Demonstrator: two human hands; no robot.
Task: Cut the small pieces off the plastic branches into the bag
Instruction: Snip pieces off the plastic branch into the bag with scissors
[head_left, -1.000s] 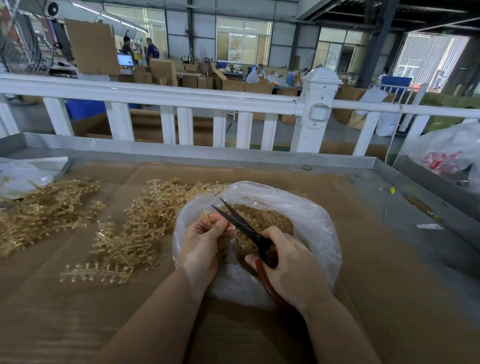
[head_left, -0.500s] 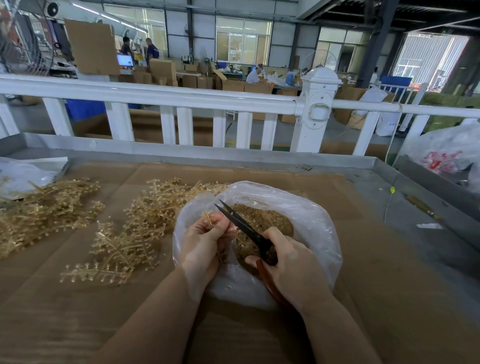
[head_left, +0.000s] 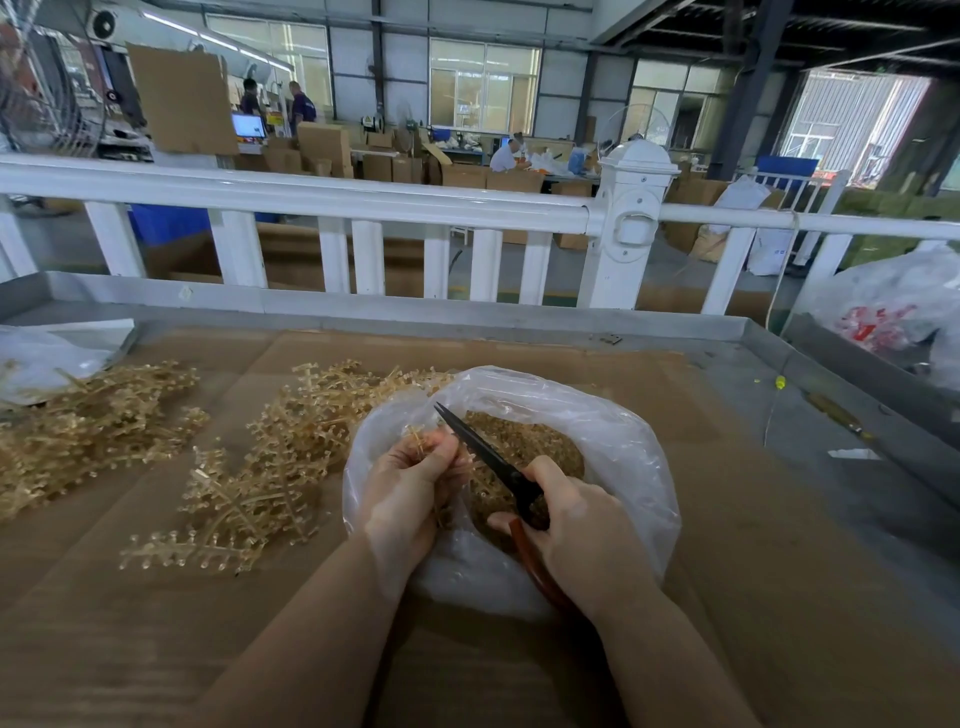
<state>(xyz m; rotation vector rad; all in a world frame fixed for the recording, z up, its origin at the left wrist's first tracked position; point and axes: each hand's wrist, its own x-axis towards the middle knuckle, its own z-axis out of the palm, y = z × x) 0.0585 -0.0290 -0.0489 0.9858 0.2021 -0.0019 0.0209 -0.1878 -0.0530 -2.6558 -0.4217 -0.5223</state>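
Fingers (head_left: 415, 470) of the left hand (head_left: 402, 499) curl round a small branch (head_left: 415, 439), pinching it over the open mouth of the bag (head_left: 623, 467); its pale gold twigs stick up above the thumb and forefinger, and more of it shows below the hand, against the bag's inner wall. Right hand (head_left: 576, 535) grips the scissors (head_left: 488, 460) by their reddish-brown handle, fingers wrapped close. Black blades look nearly together and point up and left, their edge just beside the left thumb and the held branch. Inside the bag lies a heap of cut pieces (head_left: 524, 452), right under the blades. Loose branches (head_left: 270, 467) lie piled on the cardboard (head_left: 727, 571) left of the bag, with another pile (head_left: 88, 421) further left.
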